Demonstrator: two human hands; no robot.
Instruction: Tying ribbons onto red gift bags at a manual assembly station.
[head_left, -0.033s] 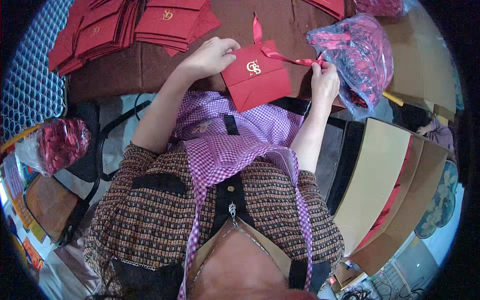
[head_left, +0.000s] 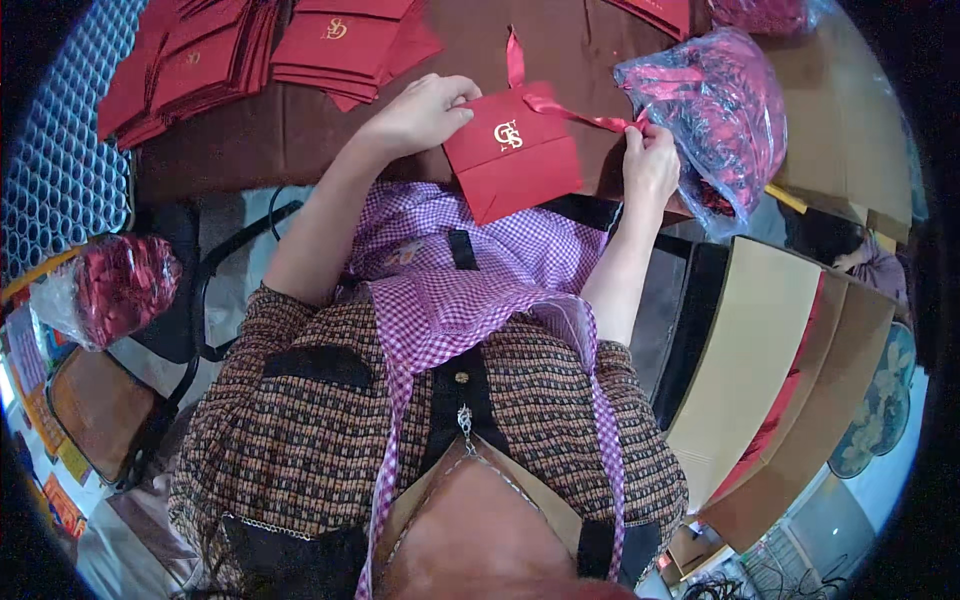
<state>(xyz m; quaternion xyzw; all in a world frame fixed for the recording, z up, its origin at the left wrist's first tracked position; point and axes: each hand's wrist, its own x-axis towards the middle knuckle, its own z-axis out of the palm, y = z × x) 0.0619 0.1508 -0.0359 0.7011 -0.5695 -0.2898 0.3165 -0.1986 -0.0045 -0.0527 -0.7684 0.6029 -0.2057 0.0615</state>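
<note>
A small red paper gift bag with a gold monogram lies flat at the table's near edge, its lower part reaching over my checked apron. My left hand grips the bag's upper left corner, fingers curled over it. From the bag's top comes a shiny red ribbon. One end of it points away from me across the table. The other end stretches right to my right hand, which pinches it between thumb and fingers. Just beyond that hand sits a clear plastic bag stuffed with red ribbons.
Red paper bags lie stacked at the far left on the brown tablecloth. An open cardboard box with red contents stands at my right. Another plastic bag of red items is at the left, near a chair.
</note>
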